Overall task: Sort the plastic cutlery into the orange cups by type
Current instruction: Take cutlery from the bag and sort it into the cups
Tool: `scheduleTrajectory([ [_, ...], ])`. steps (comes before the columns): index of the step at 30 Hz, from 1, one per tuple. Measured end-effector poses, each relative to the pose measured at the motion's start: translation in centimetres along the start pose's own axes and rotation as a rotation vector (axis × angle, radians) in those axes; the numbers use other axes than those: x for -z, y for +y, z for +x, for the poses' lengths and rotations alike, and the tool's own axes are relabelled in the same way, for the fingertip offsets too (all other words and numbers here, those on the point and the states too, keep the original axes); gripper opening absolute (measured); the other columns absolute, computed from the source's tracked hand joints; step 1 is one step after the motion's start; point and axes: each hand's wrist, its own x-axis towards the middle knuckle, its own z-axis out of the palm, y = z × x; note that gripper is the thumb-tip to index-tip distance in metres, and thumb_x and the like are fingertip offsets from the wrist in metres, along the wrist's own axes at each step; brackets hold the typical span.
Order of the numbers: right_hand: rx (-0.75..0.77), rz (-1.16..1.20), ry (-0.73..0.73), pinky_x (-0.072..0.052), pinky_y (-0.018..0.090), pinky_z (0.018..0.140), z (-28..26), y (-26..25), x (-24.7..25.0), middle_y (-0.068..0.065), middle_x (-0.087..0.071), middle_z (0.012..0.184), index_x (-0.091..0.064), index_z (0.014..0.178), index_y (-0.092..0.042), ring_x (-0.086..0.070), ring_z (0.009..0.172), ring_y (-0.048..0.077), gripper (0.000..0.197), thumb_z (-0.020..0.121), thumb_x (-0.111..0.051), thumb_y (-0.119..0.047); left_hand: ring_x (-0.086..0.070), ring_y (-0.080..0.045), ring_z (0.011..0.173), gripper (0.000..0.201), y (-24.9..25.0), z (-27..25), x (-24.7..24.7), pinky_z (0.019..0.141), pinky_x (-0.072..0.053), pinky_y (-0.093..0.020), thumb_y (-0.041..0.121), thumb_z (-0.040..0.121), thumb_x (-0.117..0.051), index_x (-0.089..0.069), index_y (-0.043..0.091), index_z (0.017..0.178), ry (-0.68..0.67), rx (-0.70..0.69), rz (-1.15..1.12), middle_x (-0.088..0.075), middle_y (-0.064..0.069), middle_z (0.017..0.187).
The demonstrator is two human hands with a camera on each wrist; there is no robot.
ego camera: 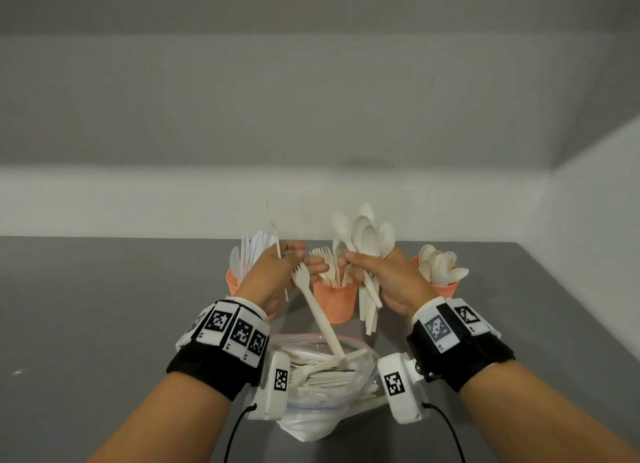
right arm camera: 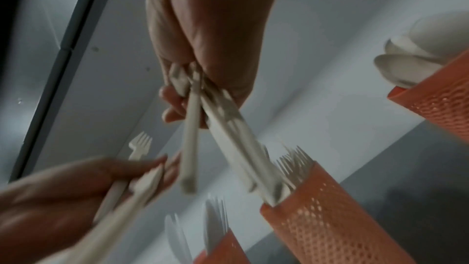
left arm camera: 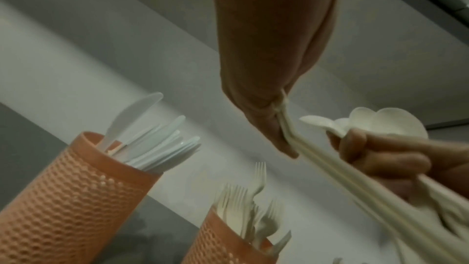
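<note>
Head view: over a grey tabletop (ego camera: 104,306), the right hand (ego camera: 388,279) is wrapped round a fan of spoons (ego camera: 363,237), bowls up, while the left hand (ego camera: 273,272) pinches a fork (ego camera: 311,303) with a thinner piece, possibly a knife, against its fingers. Three orange cups stand behind: the knife cup (ego camera: 233,282) at left, the fork cup (ego camera: 334,301) in the middle, the spoon cup (ego camera: 446,287) at right. A clear bag (ego camera: 322,376) of unsorted cutlery lies just below the wrists.

Left wrist view: the left hand (left arm camera: 266,107) clamps slim handles between thumb and fingers; the knife cup (left arm camera: 63,198) and fork cup (left arm camera: 223,238) sit below it, and the right hand (left arm camera: 380,158) with its spoons (left arm camera: 375,121) is just beside.

Right wrist view: blurred, but the right hand (right arm camera: 203,57) grips several handles that splay downward above the fork cup (right arm camera: 317,218); the spoon cup (right arm camera: 441,97) is off to the right.

The step in hand looks like separating types before dropping. Best done by drawing the fork clear of the bundle, lowering it handle-first into the middle cup, and carrying the spoons right as one tight bunch so none slips out.
</note>
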Motion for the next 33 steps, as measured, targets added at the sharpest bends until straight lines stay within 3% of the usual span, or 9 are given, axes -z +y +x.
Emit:
scheduleTrajectory([
  [5, -0.062, -0.154, 0.002, -0.04, 0.019, 0.047, -0.8, 1.6, -0.2, -0.002, -0.048, 0.048, -0.064, 0.083, -0.005, -0.042, 0.045, 0.009, 0.01, 0.08, -0.07, -0.011, -0.071, -0.021, 0.067, 0.016, -0.8, 1.0, -1.1, 0.077, -0.055, -0.036, 0.003, 0.099, -0.033, -0.049, 0.005, 0.099, 0.082, -0.084, -0.124, -0.066, -0.018, 0.081],
  [10, -0.097, -0.3, -0.074, -0.053, 0.025, 0.071, -0.8, 1.5, 0.7, 0.001, -0.065, 0.072, -0.066, 0.076, -0.011, -0.063, 0.071, 0.014, 0.012, 0.073, -0.075, -0.004, -0.069, -0.027, 0.077, 0.015, -1.0, 1.7, -1.3, 0.069, -0.059, -0.036, 0.004, 0.099, -0.033, -0.047, 0.005, 0.095, 0.112, -0.031, -0.305, -0.063, -0.021, 0.091],
  [13, -0.112, -0.345, -0.066, -0.05, 0.02, 0.059, -1.0, 1.6, 0.9, -0.003, -0.062, 0.065, -0.062, 0.078, -0.011, -0.059, 0.057, 0.005, 0.017, 0.073, -0.072, 0.002, -0.066, -0.028, 0.081, 0.014, -1.1, 1.9, -2.1, 0.07, -0.057, -0.042, 0.012, 0.1, -0.035, -0.046, 0.005, 0.095, 0.103, -0.007, -0.383, -0.061, -0.021, 0.091],
  [19, -0.159, -0.181, 0.015, -0.042, 0.017, 0.043, -0.7, 1.5, 1.3, -0.007, -0.06, 0.051, -0.06, 0.088, -0.006, -0.052, 0.043, 0.004, 0.014, 0.08, -0.064, 0.005, -0.066, -0.018, 0.066, 0.029, -2.7, 3.4, -1.8, 0.052, -0.058, -0.028, 0.029, 0.099, -0.037, -0.052, 0.006, 0.09, 0.239, -0.019, -0.47, -0.06, -0.01, 0.083],
  [21, -0.162, -0.213, 0.011, -0.045, 0.017, 0.046, -0.4, 2.1, 0.1, -0.004, -0.064, 0.058, -0.061, 0.091, -0.007, -0.057, 0.046, 0.003, 0.015, 0.081, -0.063, 0.004, -0.067, -0.018, 0.067, 0.034, -3.6, 3.5, -2.8, 0.056, -0.058, -0.028, 0.028, 0.1, -0.035, -0.055, 0.003, 0.089, 0.193, 0.023, -0.517, -0.065, -0.012, 0.081],
  [23, -0.178, -0.223, 0.018, -0.044, 0.018, 0.043, -0.1, 2.6, -0.9, -0.008, -0.059, 0.05, -0.061, 0.091, -0.008, -0.052, 0.041, 0.002, 0.015, 0.082, -0.061, 0.003, -0.064, -0.019, 0.075, 0.035, -4.3, 3.7, -3.5, 0.068, -0.056, -0.031, 0.028, 0.1, -0.032, -0.055, 0.003, 0.09, 0.178, 0.052, -0.572, -0.062, -0.012, 0.084],
  [25, -0.184, -0.219, 0.037, -0.041, 0.017, 0.04, 0.1, 2.8, -1.1, -0.01, -0.054, 0.041, -0.061, 0.095, -0.006, -0.047, 0.036, 0.001, 0.016, 0.082, -0.06, 0.004, -0.062, -0.014, 0.066, 0.033, -4.4, 3.9, -3.5, 0.066, -0.055, -0.028, 0.026, 0.1, -0.032, -0.053, 0.005, 0.086, 0.19, 0.063, -0.584, -0.06, -0.007, 0.072],
  [29, -0.108, -0.2, 0.167, -0.042, 0.014, 0.044, 0.4, 2.3, -0.2, -0.006, -0.057, 0.059, -0.06, 0.103, -0.001, -0.052, 0.039, -0.003, 0.021, 0.082, -0.063, 0.002, -0.044, -0.005, 0.034, 0.029, -4.3, 3.3, -2.5, 0.042, -0.049, -0.019, 0.027, 0.099, -0.038, -0.053, 0.009, 0.083, 0.238, 0.012, -0.331, -0.045, 0.004, 0.046],
  [33, -0.02, -0.193, 0.193, -0.043, 0.016, 0.046, 0.7, 1.5, -0.3, -0.006, -0.056, 0.058, -0.059, 0.083, -0.01, -0.053, 0.041, -0.002, 0.017, 0.078, -0.069, 0.002, -0.026, -0.006, 0.037, 0.046, -4.5, 1.8, -3.0, 0.037, -0.026, -0.019, 0.052, 0.095, -0.029, -0.051, 0.012, 0.097, 0.059, -0.051, 0.054, -0.031, 0.006, 0.048],
])
